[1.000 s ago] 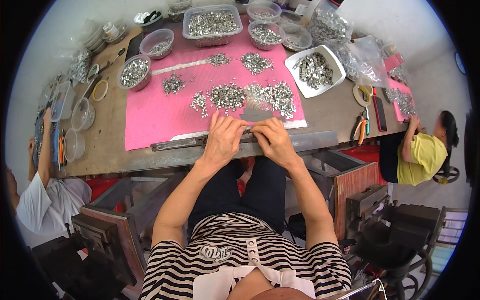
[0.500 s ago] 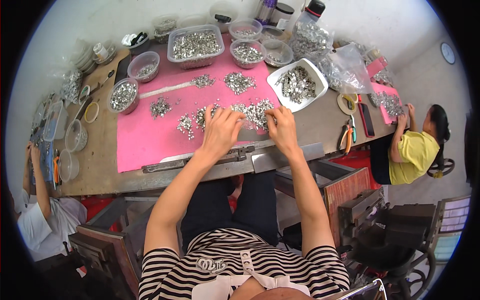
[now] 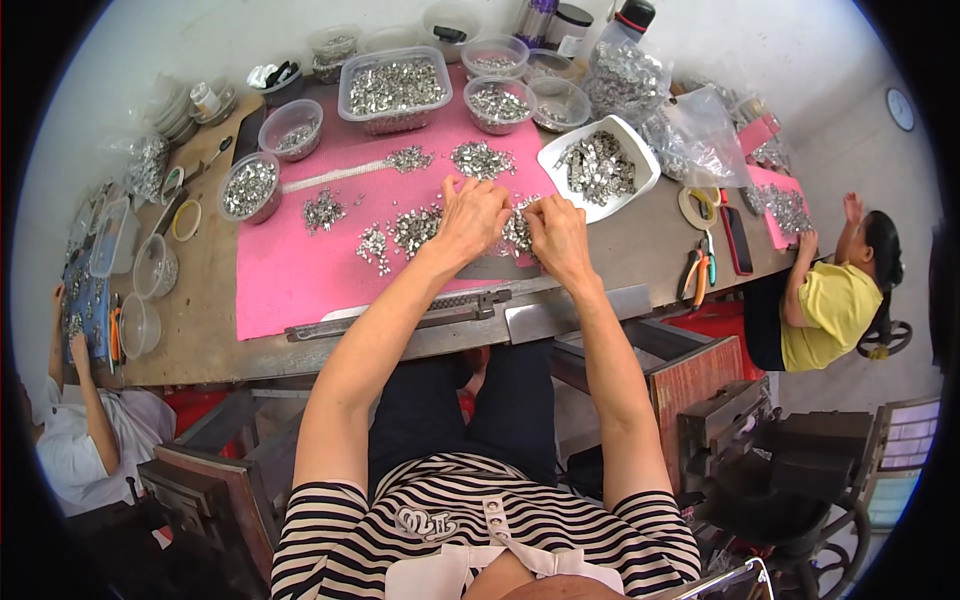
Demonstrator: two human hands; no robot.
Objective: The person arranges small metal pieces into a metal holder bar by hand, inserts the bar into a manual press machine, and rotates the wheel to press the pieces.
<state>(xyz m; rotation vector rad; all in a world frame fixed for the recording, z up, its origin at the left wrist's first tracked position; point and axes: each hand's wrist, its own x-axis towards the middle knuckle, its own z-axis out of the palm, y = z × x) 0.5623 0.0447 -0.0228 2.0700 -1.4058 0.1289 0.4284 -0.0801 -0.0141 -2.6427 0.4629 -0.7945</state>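
My left hand (image 3: 468,222) is over the heap of small shiny metal pieces (image 3: 415,230) on a pink mat (image 3: 290,285). Its fingers are bent and drawn together; what they hold, if anything, is too small to make out. Close to its right, my right hand (image 3: 560,240) pinches with thumb and forefinger at the edge of another heap of metal pieces (image 3: 517,232). Whatever sits in that pinch is hidden. Smaller piles (image 3: 482,160) lie farther back on the mat. A white tray (image 3: 645,185) of metal parts stands just beyond my right hand.
Clear plastic tubs (image 3: 395,118) and bowls (image 3: 250,212) of metal parts line the back and left. Pliers (image 3: 692,275), a tape roll (image 3: 697,207) and a dark phone (image 3: 737,240) lie right. A metal bar (image 3: 415,312) runs along the front edge. Co-workers sit both sides.
My left hand has moved right and farther back over the heaps, uncovering metal pieces to its left. My right hand has shifted slightly left, closer to it.
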